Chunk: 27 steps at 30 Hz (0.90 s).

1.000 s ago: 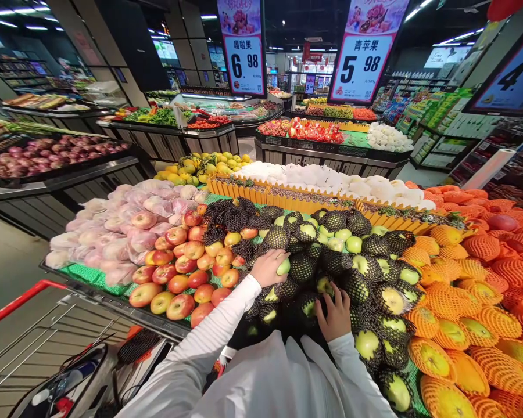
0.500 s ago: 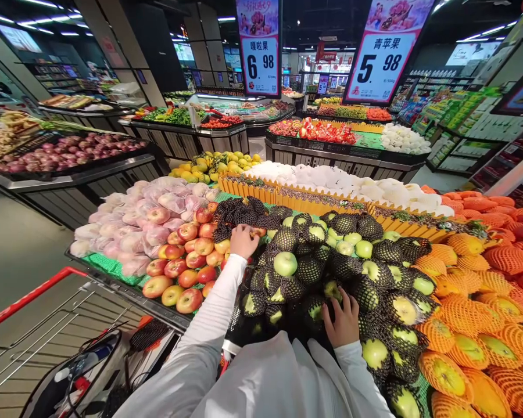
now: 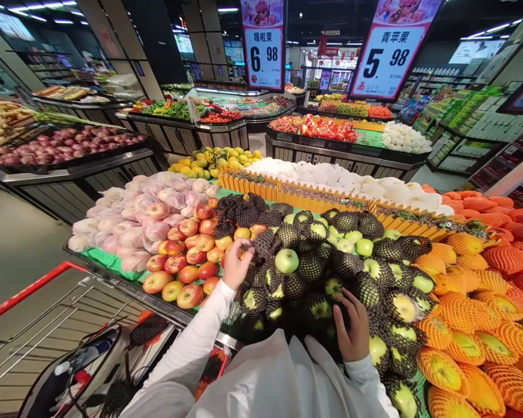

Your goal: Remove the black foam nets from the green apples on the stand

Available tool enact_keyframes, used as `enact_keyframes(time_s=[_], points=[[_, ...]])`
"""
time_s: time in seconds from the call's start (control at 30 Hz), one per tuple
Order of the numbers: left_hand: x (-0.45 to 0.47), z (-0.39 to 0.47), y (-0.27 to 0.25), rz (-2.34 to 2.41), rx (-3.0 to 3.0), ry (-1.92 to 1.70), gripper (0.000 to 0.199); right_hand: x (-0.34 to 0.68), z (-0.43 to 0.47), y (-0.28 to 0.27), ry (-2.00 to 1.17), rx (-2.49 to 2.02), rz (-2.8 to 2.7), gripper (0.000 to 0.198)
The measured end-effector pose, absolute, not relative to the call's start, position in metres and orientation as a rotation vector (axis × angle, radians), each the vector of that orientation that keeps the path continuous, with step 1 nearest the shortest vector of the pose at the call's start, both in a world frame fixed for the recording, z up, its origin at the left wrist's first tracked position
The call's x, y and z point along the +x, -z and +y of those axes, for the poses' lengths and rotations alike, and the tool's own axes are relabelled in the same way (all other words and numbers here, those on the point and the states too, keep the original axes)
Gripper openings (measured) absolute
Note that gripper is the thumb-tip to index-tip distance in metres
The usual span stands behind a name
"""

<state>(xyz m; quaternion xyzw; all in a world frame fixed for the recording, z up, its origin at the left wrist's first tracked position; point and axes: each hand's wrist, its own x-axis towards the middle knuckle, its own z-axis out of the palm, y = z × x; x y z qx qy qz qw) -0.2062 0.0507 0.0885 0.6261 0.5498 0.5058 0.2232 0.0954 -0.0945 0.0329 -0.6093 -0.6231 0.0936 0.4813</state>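
Observation:
My left hand [image 3: 237, 265] pinches a dark foam net sleeve [image 3: 265, 244] between thumb and fingers, at the border between the red apples and the green ones. Loose black foam nets [image 3: 245, 210] lie bunched just beyond it. Red-and-yellow apples [image 3: 196, 256] without nets are piled to its left. My right hand [image 3: 353, 326] is open, fingers apart, over the near side of the green apples in black nets [image 3: 310, 267]; it holds nothing. One bare green apple [image 3: 286, 261] sits on top of that pile, between my hands.
Bagged pale fruit [image 3: 139, 212] fills the stand's left end. Orange-netted fruit [image 3: 466, 313] is heaped at right, and white-wrapped fruit [image 3: 322, 177] lies behind a yellow divider fence [image 3: 300, 196]. A shopping cart [image 3: 35, 287] with a bag in it stands at lower left. Price screens hang above.
My left hand has drawn back toward me from the bunched nets, now with a dark net sleeve in its fingers. My right hand has shifted slightly right and nearer, off the apples.

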Motion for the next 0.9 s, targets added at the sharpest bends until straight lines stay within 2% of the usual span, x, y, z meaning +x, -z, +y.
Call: enact_keyframes(time_s=[0.07, 0.17, 0.23, 0.37, 0.47, 0.67, 0.8, 0.9], points=[[-0.182, 0.021, -0.092, 1.191, 1.616, -1.172, 0.017, 0.084, -0.100, -0.043, -0.535, -1.402, -1.388, 0.031], [-0.143, -0.017, -0.089, 0.770, 1.573, -0.704, 0.021, 0.067, -0.106, -0.047, -1.080, -1.250, -1.178, 0.046], [-0.124, -0.031, -0.085, 0.633, 1.591, -0.587, 0.025, 0.060, -0.110, -0.044, -1.227, -1.227, -1.015, 0.051], [-0.110, -0.031, -0.079, 0.653, 1.530, -0.616, 0.028, 0.065, -0.121, -0.038, -1.302, -1.192, -0.822, 0.039], [-0.110, -0.026, -0.076, 0.701, 1.217, -0.642, 0.028, 0.075, -0.130, -0.034, -1.400, -1.021, -0.730, 0.033], [-0.105, -0.041, -0.066, 0.512, 0.493, -0.606, 0.021, 0.071, -0.136, -0.023, -1.463, -0.999, -0.541, 0.045], [-0.101, -0.038, -0.061, 0.650, 0.588, -0.685, 0.026, 0.063, -0.140, -0.024, -1.521, -1.084, -0.542, 0.068], [-0.108, -0.021, -0.067, 0.741, 1.050, -0.718, 0.026, 0.072, -0.141, -0.019, -1.445, -1.113, -0.572, 0.066]])
